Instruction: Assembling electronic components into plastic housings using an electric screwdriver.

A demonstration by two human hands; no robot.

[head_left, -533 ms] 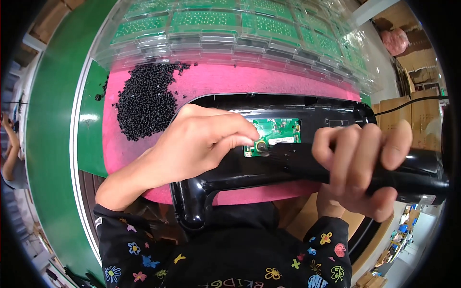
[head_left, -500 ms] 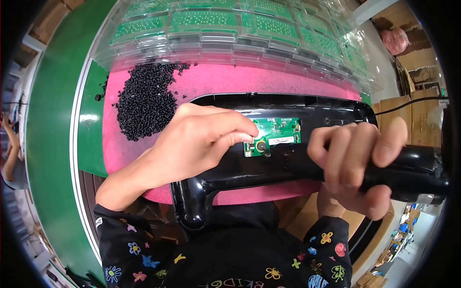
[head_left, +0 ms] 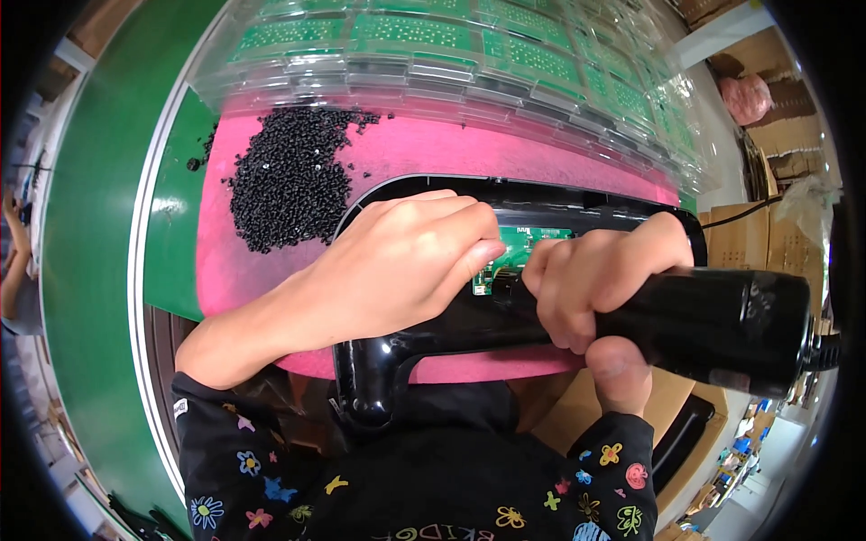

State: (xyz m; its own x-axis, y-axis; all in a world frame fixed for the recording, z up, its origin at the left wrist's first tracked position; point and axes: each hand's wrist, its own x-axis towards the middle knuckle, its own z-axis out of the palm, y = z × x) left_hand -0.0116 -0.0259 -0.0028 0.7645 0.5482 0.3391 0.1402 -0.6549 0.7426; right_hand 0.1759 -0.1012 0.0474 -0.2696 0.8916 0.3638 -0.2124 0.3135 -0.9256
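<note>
Right hand [head_left: 600,284] — fisted round black driver [head_left: 713,316]

Black plastic housing [head_left: 541,212] lies on pink mat [head_left: 424,149], green circuit board [head_left: 516,248] seated inside it. Left hand [head_left: 397,261] rests on housing, fingertips on the board. Right hand [head_left: 600,279] wraps black electric screwdriver [head_left: 713,316], tip at the board. Heap of small black screws [head_left: 289,176] left of housing; clear trays of green boards [head_left: 469,45] beyond it.

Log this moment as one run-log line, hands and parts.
left hand: pressing green circuit board | right hand: gripping black power tool | black plastic housing on pink mat | black screw pile
</note>
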